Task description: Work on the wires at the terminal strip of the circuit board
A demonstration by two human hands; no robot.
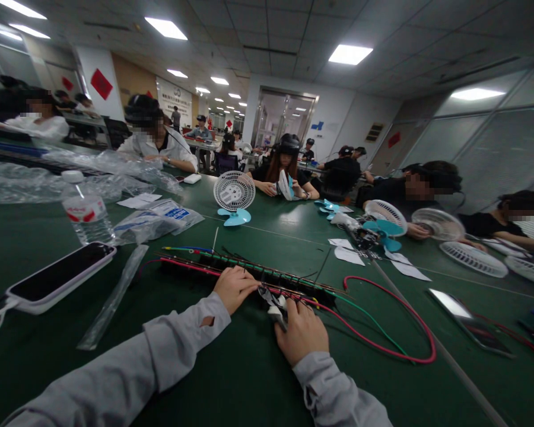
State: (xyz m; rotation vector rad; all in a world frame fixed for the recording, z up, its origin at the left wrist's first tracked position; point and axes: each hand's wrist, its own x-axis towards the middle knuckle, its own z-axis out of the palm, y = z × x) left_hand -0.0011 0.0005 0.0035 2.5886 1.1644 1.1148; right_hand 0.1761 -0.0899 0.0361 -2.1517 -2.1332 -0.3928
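A long black terminal strip (249,271) lies across the green table in front of me, with red (396,308), green and blue wires running along and out of it. My left hand (235,287) rests on the strip's near edge, fingers curled against it. My right hand (300,331) is closed around a small grey-handled tool (273,303) whose tip points at the strip. The red wire loops out to the right of my right hand.
A phone in a white case (60,276) and a water bottle (85,210) lie at left, with plastic bags (153,219) behind. A small white desk fan (234,196) stands beyond the strip. Another phone (465,317) lies at right. Several people work at fans across the table.
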